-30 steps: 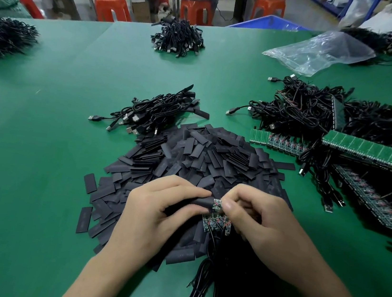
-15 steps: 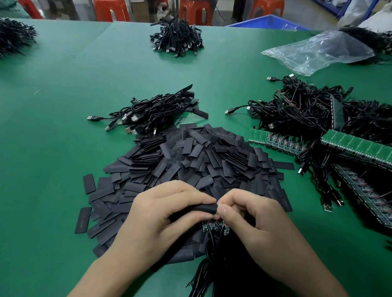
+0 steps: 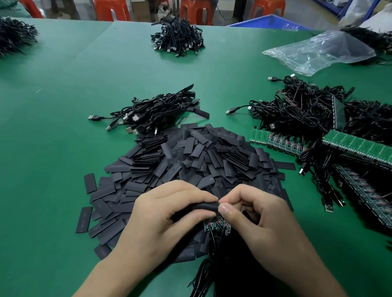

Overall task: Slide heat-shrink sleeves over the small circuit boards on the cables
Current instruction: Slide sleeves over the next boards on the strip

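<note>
- Left hand (image 3: 163, 216): thumb and forefinger curled round one black sleeve (image 3: 203, 208), held roughly level just above the near edge of the loose pile of sleeves (image 3: 201, 159).
- Right hand (image 3: 262, 224): fingers curled, thumb and forefinger pinching at the sleeve's right-hand mouth. Whether a board sits between the fingertips, I cannot tell.
- A cluster of small circuit boards (image 3: 217, 226) shows just below the pinch. Their cables (image 3: 199, 286) trail toward the person.
- Handling, my guess: the sleeve is feather-light, thin and soft, and lies flat until squeezed at its edges to open. Best held mid-length, with the mouth left free.
- The boards look stiff but delicate, with fine red wires soldered on. Better to hold one by its edges near the cable and not pull on the wires.
- The cables look limp and tangle easily.
- Counts: two hands, one sleeve in hand, loose sleeves far too many to count.
- One sleeved bundle (image 3: 154, 113) lies beyond the pile, touching its far edge.
- One big tangle (image 3: 302, 112) sits on the right with a long green board strip (image 3: 374, 152).
- Also on the green table (image 3: 30, 126): one far bundle (image 3: 177, 36), one left heap (image 3: 3, 33) and one plastic bag (image 3: 322, 52).
</note>
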{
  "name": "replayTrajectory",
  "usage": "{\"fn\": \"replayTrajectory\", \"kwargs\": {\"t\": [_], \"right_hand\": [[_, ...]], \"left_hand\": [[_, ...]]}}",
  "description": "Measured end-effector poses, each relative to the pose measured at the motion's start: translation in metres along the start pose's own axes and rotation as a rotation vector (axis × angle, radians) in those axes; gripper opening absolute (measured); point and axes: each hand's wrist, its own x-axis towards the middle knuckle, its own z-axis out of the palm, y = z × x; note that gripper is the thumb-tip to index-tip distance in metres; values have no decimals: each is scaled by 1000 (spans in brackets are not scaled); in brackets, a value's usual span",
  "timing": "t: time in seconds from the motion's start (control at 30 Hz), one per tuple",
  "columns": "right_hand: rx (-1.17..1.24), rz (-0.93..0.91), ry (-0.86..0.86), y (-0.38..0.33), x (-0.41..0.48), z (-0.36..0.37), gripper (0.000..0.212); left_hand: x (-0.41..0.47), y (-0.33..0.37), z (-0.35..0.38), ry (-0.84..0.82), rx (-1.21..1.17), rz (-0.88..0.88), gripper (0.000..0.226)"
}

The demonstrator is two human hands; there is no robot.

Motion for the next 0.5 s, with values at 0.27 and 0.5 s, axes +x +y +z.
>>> {"fn": "replayTrajectory", "kwargs": {"t": [0.27, 0.5], "right_hand": [[94, 30, 8, 0, 2, -4, 13], [86, 16, -8, 0, 1, 0, 17]], "left_hand": [[2, 0, -2, 37, 50, 0, 15], [0, 1, -1, 31, 96, 15, 16]]}}
